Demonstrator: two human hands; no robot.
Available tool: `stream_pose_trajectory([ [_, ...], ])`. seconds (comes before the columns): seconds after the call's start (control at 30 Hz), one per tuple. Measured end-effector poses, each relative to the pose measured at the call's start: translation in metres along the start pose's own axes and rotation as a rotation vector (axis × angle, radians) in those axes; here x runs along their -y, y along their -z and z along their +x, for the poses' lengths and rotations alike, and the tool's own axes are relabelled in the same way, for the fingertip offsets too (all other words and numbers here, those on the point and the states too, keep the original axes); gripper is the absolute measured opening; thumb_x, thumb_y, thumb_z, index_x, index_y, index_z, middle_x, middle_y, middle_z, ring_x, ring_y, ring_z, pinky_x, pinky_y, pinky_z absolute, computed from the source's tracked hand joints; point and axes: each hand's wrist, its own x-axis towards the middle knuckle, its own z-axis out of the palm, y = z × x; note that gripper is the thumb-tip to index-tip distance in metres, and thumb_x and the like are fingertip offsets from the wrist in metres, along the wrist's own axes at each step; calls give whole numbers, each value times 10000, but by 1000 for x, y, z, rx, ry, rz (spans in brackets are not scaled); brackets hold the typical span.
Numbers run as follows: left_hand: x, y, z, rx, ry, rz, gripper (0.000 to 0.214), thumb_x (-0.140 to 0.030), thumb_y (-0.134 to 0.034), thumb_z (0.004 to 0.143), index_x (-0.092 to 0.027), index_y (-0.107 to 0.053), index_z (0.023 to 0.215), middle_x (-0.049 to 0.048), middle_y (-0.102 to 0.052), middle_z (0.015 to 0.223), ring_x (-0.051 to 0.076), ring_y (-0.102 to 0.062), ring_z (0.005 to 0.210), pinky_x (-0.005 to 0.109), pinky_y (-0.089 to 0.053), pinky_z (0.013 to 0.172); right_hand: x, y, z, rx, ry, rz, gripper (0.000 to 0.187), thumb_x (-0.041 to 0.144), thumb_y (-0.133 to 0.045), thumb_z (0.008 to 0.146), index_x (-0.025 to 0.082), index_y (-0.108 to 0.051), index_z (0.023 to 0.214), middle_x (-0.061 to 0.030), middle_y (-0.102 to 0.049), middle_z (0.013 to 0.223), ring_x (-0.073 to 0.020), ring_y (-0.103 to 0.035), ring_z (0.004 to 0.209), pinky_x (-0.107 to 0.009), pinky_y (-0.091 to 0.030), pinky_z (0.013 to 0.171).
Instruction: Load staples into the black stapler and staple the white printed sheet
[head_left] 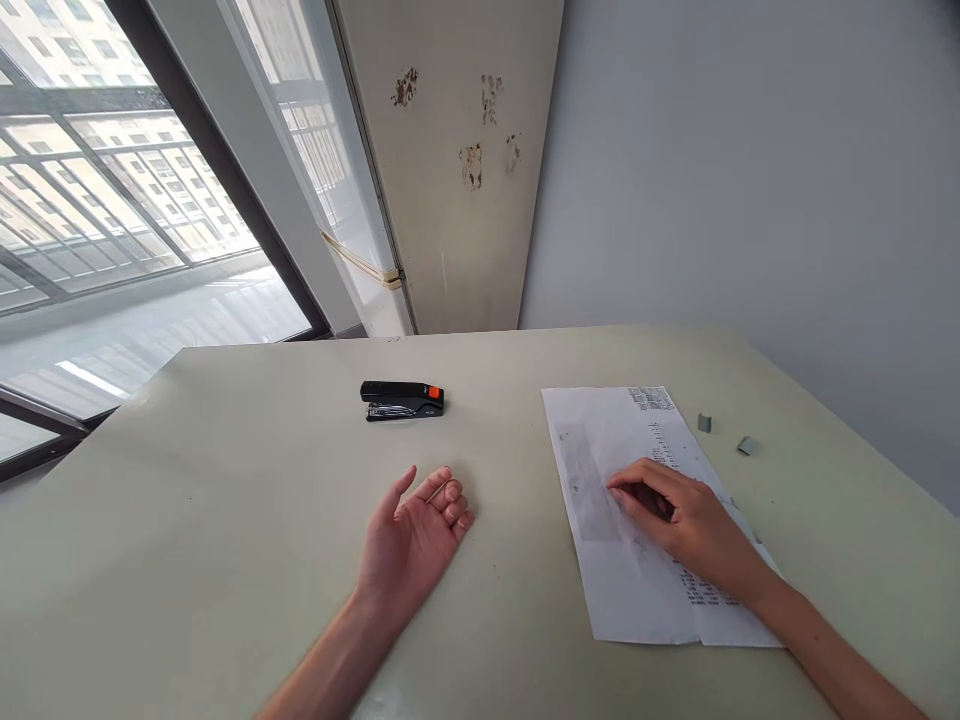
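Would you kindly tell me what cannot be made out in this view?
Head view: the print on the paper is too small and blurred to read.
Head view: the right hand covers part of the sheet, hiding whatever lies beneath.
Head view: the small grey pieces beside the paper are too small to identify.
Head view: the forearm behind the left hand is cut off by the bottom edge.

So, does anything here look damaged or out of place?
Yes: the cream panel behind the table has brown flaky patches, like peeled paint or rust. Two small grey pieces lie loose on the table right of the paper. The stapler sits upright; nothing is spilled.
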Motion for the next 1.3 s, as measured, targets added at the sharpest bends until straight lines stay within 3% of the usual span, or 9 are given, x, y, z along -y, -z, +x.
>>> stream_pose_trajectory([
  [0.87, 0, 3, 0, 26, 17, 32, 242, -280, -560, 999, -86, -693, 940, 68, -601, 788, 164, -601, 695, 296, -559, 698, 6, 2, -3, -7, 33, -6, 233, 441, -522, 1044, 303, -704, 997, -24, -721, 964, -201, -642, 786, -319, -556, 662],
  [1.03, 1, 1, -2, 16, 17, 36, 238, -280, -564, 999, -95, -694, 925, 63, -598, 770, 160, -599, 683, 286, -555, 684, 6, 7, -7, -165, 24, -1, 234, 481, -550, 1023, 303, -697, 987, -32, -727, 933, -210, -631, 760, -331, -558, 633],
  [1.2, 1, 0, -3, 19, 6, 42, 239, -275, -571, 994, -82, -694, 926, 62, -590, 770, 159, -597, 682, 285, -553, 685, -11, 19, -6, -419, 42, -179, 262, 496, -531, 1018, 293, -696, 1009, -51, -737, 963, -231, -658, 803, -382, -565, 715],
  [1.3, 1, 1, -2, 16, 5, 42, 258, -279, -548, 1009, -82, -694, 929, 62, -588, 770, 159, -594, 683, 286, -555, 683, -30, 26, -3, -518, -13, -282, 303, 508, -501, 1012, 285, -673, 1123, -86, -728, 1135, -301, -685, 1029, -425, -576, 778],
])
